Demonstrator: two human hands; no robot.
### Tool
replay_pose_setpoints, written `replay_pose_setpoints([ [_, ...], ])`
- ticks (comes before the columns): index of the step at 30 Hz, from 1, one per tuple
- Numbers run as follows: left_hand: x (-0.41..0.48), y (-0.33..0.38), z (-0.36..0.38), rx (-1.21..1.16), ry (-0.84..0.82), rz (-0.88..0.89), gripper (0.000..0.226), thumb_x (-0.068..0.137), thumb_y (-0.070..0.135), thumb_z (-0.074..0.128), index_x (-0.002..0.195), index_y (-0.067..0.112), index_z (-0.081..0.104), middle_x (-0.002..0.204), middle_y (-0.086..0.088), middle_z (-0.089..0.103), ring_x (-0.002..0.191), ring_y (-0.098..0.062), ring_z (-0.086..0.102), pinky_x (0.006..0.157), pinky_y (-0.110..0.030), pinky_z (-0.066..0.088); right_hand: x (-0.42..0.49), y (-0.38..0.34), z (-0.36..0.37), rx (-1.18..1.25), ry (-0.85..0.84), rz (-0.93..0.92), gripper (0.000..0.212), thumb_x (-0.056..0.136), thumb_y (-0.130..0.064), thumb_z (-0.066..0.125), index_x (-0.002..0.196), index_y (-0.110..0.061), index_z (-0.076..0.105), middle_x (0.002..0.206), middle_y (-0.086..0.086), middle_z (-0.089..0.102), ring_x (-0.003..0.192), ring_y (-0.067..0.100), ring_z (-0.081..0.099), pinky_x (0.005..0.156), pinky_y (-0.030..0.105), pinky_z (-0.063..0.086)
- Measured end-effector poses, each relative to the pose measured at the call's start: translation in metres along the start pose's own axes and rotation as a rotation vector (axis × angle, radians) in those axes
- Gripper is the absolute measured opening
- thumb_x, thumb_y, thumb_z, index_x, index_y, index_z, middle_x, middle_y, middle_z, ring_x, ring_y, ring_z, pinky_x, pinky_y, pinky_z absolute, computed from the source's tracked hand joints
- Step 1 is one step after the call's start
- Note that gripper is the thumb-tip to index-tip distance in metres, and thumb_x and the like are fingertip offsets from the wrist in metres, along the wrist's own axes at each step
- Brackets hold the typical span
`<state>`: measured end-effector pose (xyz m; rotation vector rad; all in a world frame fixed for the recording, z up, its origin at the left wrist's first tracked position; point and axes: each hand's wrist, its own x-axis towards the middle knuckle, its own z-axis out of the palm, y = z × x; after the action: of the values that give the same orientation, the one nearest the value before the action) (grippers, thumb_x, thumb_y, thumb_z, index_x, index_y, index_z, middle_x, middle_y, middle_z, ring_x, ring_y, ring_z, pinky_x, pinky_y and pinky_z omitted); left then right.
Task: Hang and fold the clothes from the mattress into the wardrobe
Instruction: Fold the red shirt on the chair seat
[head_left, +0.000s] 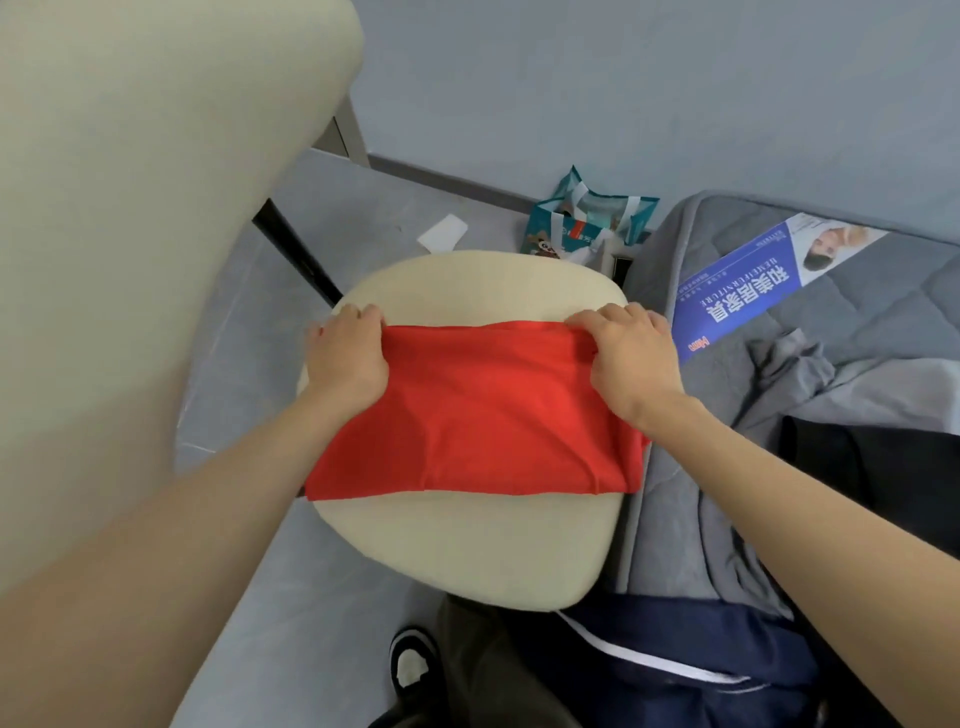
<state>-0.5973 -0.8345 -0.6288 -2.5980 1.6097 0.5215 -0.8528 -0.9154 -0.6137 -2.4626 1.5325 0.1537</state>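
A red garment (478, 415), folded into a rectangle, lies across a cream chair seat (457, 551). My left hand (345, 353) grips its far left corner with curled fingers. My right hand (631, 358) grips its far right corner the same way. To the right the grey mattress (857, 312) carries a crumpled grey garment (810, 374) and a black garment (878, 467). A navy garment with a white stripe (675, 654) lies at the bottom by the mattress edge.
The chair's cream backrest (130, 208) fills the left of the view. A teal shopping bag (587, 223) and a white paper (442, 233) lie on the grey floor beyond the chair. A blue printed label (748, 291) sits on the mattress. My shoe (413, 665) shows below.
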Motion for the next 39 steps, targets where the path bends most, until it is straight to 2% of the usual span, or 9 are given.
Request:
replay_pose_setpoints([
  [4,-0.014,0.018,0.039,-0.162,0.253,0.055,0.056,0.087,0.001,0.047,0.141,0.011,0.038,0.148,-0.010,0.034,0.140,-0.030,0.026,0.114,-0.053,0.022,-0.008,-0.011,0.042,0.028,0.135,0.009,0.061,0.080,-0.001,0.050,0.140,-0.017,0.047,0.144,0.016,0.043,0.133,0.040,0.036,0.114,0.057,0.015],
  [8,-0.057,0.045,0.088,-0.074,-0.017,0.226,0.057,0.097,0.031,0.032,0.151,0.030,0.014,0.160,0.000,0.010,0.147,-0.026,0.007,0.110,-0.065,0.013,-0.040,-0.039,0.086,0.047,-0.118,-0.061,0.057,0.095,-0.037,0.022,0.152,-0.035,0.016,0.160,0.004,0.012,0.147,0.033,0.008,0.113,0.061,0.003],
  [12,-0.057,0.022,0.113,-0.017,-0.206,0.048,0.057,0.097,0.052,0.014,0.141,0.046,-0.022,0.155,0.011,-0.027,0.144,-0.023,-0.022,0.106,-0.071,0.001,-0.039,-0.010,0.103,0.015,-0.167,-0.006,0.060,0.091,-0.061,0.012,0.148,-0.048,-0.003,0.160,-0.014,-0.008,0.146,0.032,-0.013,0.111,0.063,-0.007],
  [17,-0.049,-0.003,0.094,-0.089,-0.331,-0.030,0.055,0.098,0.053,0.011,0.139,0.047,-0.025,0.149,0.011,-0.039,0.142,-0.012,-0.027,0.110,-0.067,-0.003,-0.031,0.015,0.094,0.081,-0.160,0.033,0.061,0.091,-0.064,0.019,0.149,-0.048,0.006,0.161,-0.008,-0.006,0.147,0.031,-0.007,0.113,0.056,-0.007],
  [21,-0.067,0.007,0.079,-0.085,-0.169,0.113,0.053,0.101,0.041,0.018,0.149,0.039,-0.004,0.155,0.007,-0.028,0.144,-0.020,-0.022,0.111,-0.066,0.000,-0.043,0.010,0.083,0.317,0.132,0.090,0.046,0.091,-0.015,0.050,0.138,-0.020,0.048,0.150,0.009,0.035,0.139,0.033,0.029,0.113,0.055,0.024],
  [26,-0.088,0.061,0.081,-0.099,-0.258,0.276,0.052,0.102,0.041,0.022,0.147,0.048,-0.004,0.154,0.005,-0.030,0.141,-0.032,-0.026,0.108,-0.068,0.003,-0.074,0.009,0.084,0.451,0.369,0.624,0.042,0.088,-0.008,0.054,0.129,-0.003,0.048,0.128,0.018,0.049,0.112,0.036,0.042,0.098,0.038,0.029],
  [29,-0.084,0.081,0.094,-0.133,-0.359,0.173,0.052,0.099,0.051,0.019,0.144,0.053,-0.008,0.154,0.002,-0.031,0.140,-0.037,-0.028,0.105,-0.073,0.002,-0.086,0.021,0.085,0.810,0.192,0.923,0.030,0.100,-0.020,0.044,0.121,-0.001,0.054,0.114,0.015,0.058,0.104,0.030,0.051,0.082,0.028,0.033],
  [32,-0.073,0.080,0.102,-0.132,-0.407,0.109,0.054,0.095,0.062,0.016,0.141,0.057,-0.011,0.153,0.003,-0.032,0.139,-0.036,-0.030,0.104,-0.074,-0.001,-0.095,0.026,0.082,0.867,0.077,0.827,0.027,0.101,-0.027,0.043,0.105,-0.005,0.057,0.092,0.007,0.061,0.088,0.026,0.055,0.067,0.026,0.029],
  [39,-0.059,0.052,0.098,-0.069,-0.495,0.109,0.062,0.088,0.072,0.020,0.136,0.061,-0.019,0.146,0.010,-0.044,0.136,-0.027,-0.038,0.101,-0.077,0.007,-0.088,0.027,0.048,0.700,0.322,0.532,0.019,0.102,-0.028,0.039,0.088,-0.014,0.039,0.067,-0.001,0.053,0.059,0.018,0.046,0.059,0.033,0.028],
])
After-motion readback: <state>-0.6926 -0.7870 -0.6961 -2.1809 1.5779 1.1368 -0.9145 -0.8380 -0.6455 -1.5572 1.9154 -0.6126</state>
